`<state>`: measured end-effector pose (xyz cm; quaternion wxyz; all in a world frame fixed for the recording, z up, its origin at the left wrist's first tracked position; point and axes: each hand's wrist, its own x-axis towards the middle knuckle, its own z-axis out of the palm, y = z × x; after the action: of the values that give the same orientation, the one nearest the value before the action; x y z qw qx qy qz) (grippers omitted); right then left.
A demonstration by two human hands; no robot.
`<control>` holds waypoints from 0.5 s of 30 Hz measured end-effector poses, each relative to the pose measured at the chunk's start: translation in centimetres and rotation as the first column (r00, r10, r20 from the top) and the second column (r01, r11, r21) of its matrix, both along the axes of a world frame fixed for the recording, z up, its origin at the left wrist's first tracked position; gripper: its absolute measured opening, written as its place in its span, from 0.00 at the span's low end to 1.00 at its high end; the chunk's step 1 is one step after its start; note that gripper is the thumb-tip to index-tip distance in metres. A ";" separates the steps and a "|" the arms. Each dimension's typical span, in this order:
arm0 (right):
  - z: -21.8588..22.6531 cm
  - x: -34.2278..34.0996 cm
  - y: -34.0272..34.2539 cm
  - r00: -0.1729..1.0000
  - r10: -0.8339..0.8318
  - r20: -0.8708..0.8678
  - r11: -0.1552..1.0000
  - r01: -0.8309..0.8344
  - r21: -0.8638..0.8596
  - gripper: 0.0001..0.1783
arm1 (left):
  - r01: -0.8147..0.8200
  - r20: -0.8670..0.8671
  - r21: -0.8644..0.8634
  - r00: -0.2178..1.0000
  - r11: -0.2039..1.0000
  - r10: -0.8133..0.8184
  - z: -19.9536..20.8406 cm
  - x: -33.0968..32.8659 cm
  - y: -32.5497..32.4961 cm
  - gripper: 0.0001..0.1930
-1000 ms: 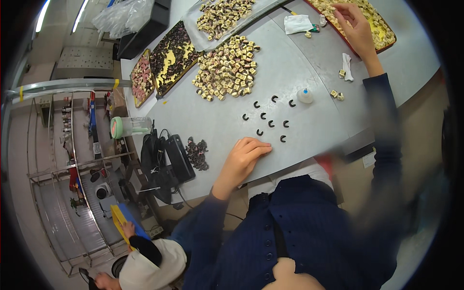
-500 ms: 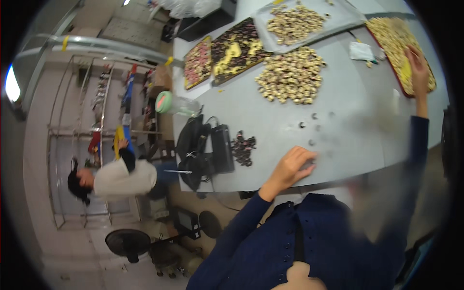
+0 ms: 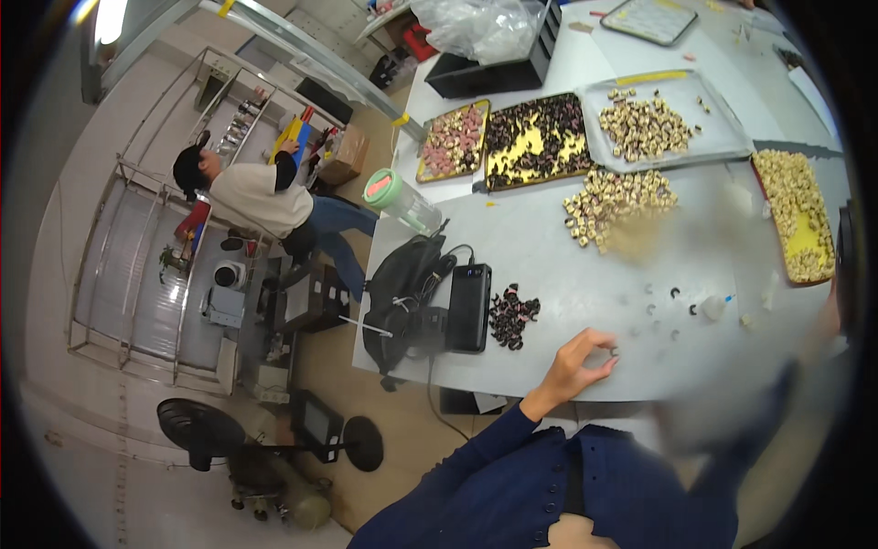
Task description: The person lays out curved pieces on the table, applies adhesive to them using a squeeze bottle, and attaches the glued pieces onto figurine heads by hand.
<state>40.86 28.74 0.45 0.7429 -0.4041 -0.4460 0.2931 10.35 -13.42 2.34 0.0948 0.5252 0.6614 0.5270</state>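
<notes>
My left hand (image 3: 574, 368) is over the table's near edge, thumb and forefinger curled together around a small dark curved piece (image 3: 615, 351). Beyond it, several loose C-shaped pieces (image 3: 675, 293) lie on the grey tabletop. A heap of dark curved pieces (image 3: 514, 317) sits to its left. At the far right rim, my right hand (image 3: 829, 316) is only a blurred strip, its fingers hidden; it is nearest a red-edged tray (image 3: 809, 240) of small cream pieces. A pile of small cream-and-dark pieces (image 3: 608, 199) lies farther back, partly behind a grey blur.
A black power bank (image 3: 468, 308), a black bag (image 3: 402, 293) and a green-lidded clear bottle (image 3: 402, 201) stand at the left. Farther back are two yellow trays (image 3: 540, 174), a lined tray (image 3: 722, 137) and a black crate (image 3: 494, 78). Another person (image 3: 265, 192) is beyond the table's left side.
The view has turned, so the table appears lower and farther right. My right hand has left the cream pieces in the red-edged tray, moving nearer me to the rim. My left hand keeps its pinch.
</notes>
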 end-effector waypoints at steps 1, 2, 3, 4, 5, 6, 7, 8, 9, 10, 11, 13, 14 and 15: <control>-1.9 2.7 -0.6 0.990 0.135 -0.035 0.991 -0.134 0.031 0.19 | 0.020 -0.002 0.027 1.000 0.999 -0.020 0.3 0.1 0.0 0.21; -4.3 5.3 -0.9 0.960 0.272 -0.065 0.961 -0.268 0.061 0.19 | -0.005 0.015 0.029 1.000 1.000 0.004 0.6 0.2 -0.1 0.21; -4.2 5.2 -3.2 0.959 0.270 -0.088 0.963 -0.268 0.028 0.19 | -0.040 0.031 0.025 0.999 0.999 0.039 0.7 0.3 -0.2 0.20; -2.7 3.6 -6.4 0.956 0.272 -0.109 0.962 -0.274 -0.007 0.19 | -0.053 0.031 0.051 0.998 0.997 0.051 0.6 0.3 -0.3 0.20; -1.7 2.1 -8.8 0.956 0.271 -0.108 0.962 -0.272 0.003 0.19 | -0.051 0.029 0.061 0.998 0.997 0.049 0.4 0.2 -0.3 0.20; -1.0 1.3 -11.7 0.964 0.266 -0.032 0.962 -0.267 -0.057 0.16 | -0.046 0.013 0.069 0.999 0.997 0.045 0.5 0.4 -0.2 0.20; -0.5 0.6 -15.0 0.966 0.254 0.046 0.961 -0.247 -0.126 0.14 | -0.033 0.001 0.069 0.999 0.997 0.033 0.4 0.6 -0.3 0.20; 0.2 -0.6 -18.1 0.961 0.249 0.120 0.955 -0.223 -0.195 0.11 | -0.007 0.006 0.060 1.000 0.998 0.007 0.5 0.6 -0.3 0.20; 0.9 -1.9 -20.8 0.926 0.359 0.116 0.919 -0.329 -0.217 0.09 | -0.008 -0.034 0.074 0.999 0.997 0.010 0.5 0.6 -0.1 0.20; 2.0 -3.3 -23.6 0.881 0.460 0.115 0.872 -0.424 -0.244 0.07 | -0.003 -0.063 0.086 0.998 0.996 0.008 0.4 0.7 0.0 0.20; 4.1 -5.6 -26.0 0.830 0.494 0.258 0.857 -0.417 -0.302 0.05 | 0.037 -0.038 0.064 0.999 0.997 -0.035 0.1 0.7 0.2 0.20; 5.2 -8.9 -29.4 0.733 0.675 0.086 0.724 -0.636 -0.267 0.09 | -0.012 -0.120 0.094 0.992 0.995 0.024 -0.1 0.3 0.0 0.20; 6.0 -10.2 -30.5 0.664 0.748 0.017 0.650 -0.727 -0.221 0.09 | -0.016 -0.149 0.097 0.988 0.995 0.031 -0.1 0.1 -0.1 0.20; 6.2 -10.8 -31.2 0.595 0.794 -0.121 0.530 -0.776 -0.341 0.09 | -0.024 -0.179 0.105 0.983 0.994 0.043 0.2 0.0 -0.1 0.20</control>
<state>30.08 -2.49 6.65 0.4333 -0.2957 -0.5360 0.6614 10.34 -13.52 2.55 -0.0016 0.5638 0.6482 0.5118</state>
